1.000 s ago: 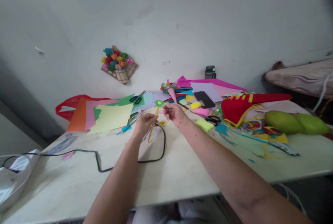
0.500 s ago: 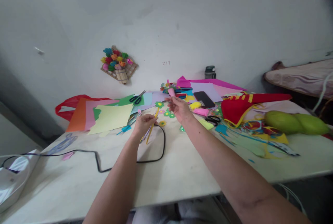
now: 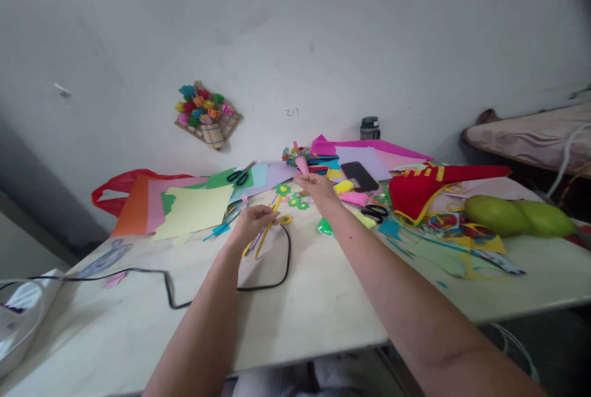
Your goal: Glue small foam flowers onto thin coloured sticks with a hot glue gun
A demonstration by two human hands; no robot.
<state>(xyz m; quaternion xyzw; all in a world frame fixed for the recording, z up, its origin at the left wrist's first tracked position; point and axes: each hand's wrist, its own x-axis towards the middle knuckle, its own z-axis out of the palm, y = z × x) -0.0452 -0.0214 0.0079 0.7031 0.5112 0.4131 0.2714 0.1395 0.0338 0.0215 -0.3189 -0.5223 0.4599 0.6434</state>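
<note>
My left hand (image 3: 257, 220) is closed in a pinch around several thin paper flower stems (image 3: 262, 242), yellow and purple. A green paper flower (image 3: 283, 189) with a yellow centre shows just above that hand, and a yellow flower (image 3: 286, 220) is beside its fingertips. Over the middle of the table, my right hand (image 3: 319, 191) has its fingertips pressed together; anything between them is too small to make out. Just beyond them is a pink cone-shaped piece (image 3: 301, 165) below a small bunch of colourful flowers (image 3: 295, 153). More green flowers (image 3: 298, 201) lie between my hands.
Coloured paper sheets (image 3: 196, 209) and scissors (image 3: 241, 174) lie at the back left. A phone (image 3: 360, 176), black-handled scissors (image 3: 375, 212), red cloth (image 3: 413, 197) and a green fruit-like object (image 3: 492, 215) are to the right. A black cable (image 3: 288, 261) loops beside my left forearm.
My right fingers have drawn closer together, near the pink cone-shaped piece. The left hand keeps its hold on the stems. The view has shifted slightly.
</note>
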